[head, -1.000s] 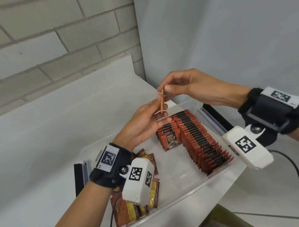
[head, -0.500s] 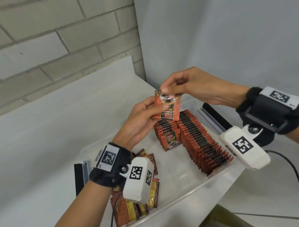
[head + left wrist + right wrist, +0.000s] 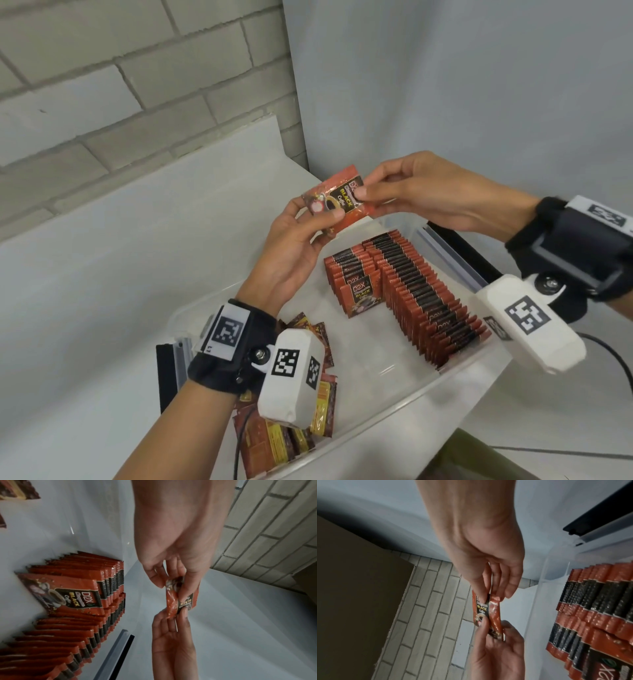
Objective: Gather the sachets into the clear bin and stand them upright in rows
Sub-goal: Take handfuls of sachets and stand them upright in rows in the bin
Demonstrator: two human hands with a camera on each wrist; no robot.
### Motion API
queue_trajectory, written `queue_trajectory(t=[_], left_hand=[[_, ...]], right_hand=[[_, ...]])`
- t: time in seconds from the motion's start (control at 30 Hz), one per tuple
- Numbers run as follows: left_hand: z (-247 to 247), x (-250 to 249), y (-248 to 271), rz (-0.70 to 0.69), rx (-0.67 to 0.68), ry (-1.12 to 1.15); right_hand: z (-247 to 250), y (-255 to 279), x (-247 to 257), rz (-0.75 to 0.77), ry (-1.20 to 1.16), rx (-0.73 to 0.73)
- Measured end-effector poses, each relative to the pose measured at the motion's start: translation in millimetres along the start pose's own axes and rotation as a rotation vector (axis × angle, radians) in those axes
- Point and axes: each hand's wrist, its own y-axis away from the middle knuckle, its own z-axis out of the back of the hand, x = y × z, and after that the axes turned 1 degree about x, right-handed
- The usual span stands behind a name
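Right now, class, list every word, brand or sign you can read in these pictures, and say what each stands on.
"D2X", "BLACK", "Coffee": held sachet, pinched by the left hand and the right hand.
"D2X", "BLACK": front sachet of the short row in the clear bin.
"L1": tag on the left wristband.
Square code markers: patterns, no words.
Loose sachets: print too blurred to read.

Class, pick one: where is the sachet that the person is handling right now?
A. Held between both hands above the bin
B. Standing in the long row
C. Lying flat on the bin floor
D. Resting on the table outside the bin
A: the left hand and right hand both pinch the sachet in the air above the clear bin.
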Motion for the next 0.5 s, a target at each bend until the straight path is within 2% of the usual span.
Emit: queue_trajectory(t=[0.17, 0.27, 0.37, 0.5], left_hand=[[-1.7, -1.2, 3.7, 0.028, 0.004, -0.054], [-1.6, -12.2, 9.7, 0.089, 0.045, -0.148], [1.1, -30.3, 17.3, 0.156, 0.035, -0.303], [4.1, -43.6, 26.1, 0.147, 0.01, -0.657]], right_hand=[[2.1, 3.2, -0.1, 0.003, 0.052, 0.081], [10.8, 6.6, 0.6, 0.035, 0.18, 0.138], [12.7, 8.9, -0.8, 0.03, 0.347, 0.207], [-6.0, 3.9, -9.3, 0.041, 0.706, 0.317]])
